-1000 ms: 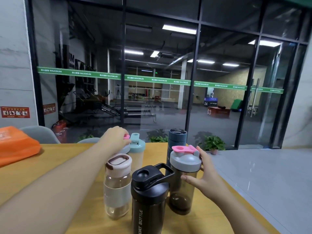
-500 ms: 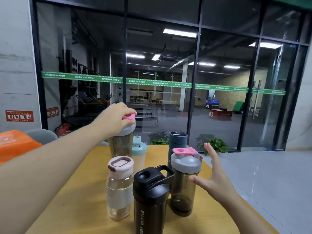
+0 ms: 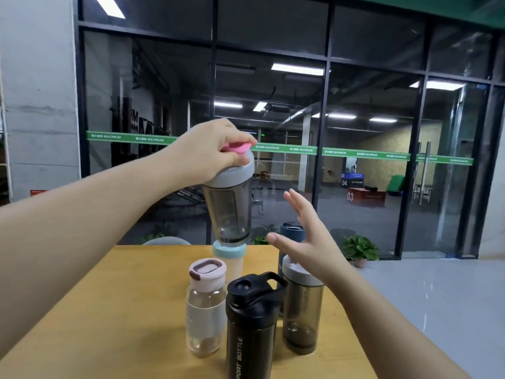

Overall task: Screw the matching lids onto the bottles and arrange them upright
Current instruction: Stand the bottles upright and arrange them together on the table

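The table (image 3: 114, 310) carries five upright bottles. At 6 o'clock of the group stands the black bottle (image 3: 250, 329); the clear bottle (image 3: 205, 310) is at 9, a smoky bottle (image 3: 302, 310) at 3, the teal-lidded bottle (image 3: 232, 258) and blue bottle (image 3: 292, 232) at 12. The left hand (image 3: 216, 151) grips a lidded shaker (image 3: 229, 203) by its grey lid, tilted, in the air above the teal-lidded bottle. The right hand (image 3: 306, 242) hovers with fingers spread, at 3 o'clock of the shaker.
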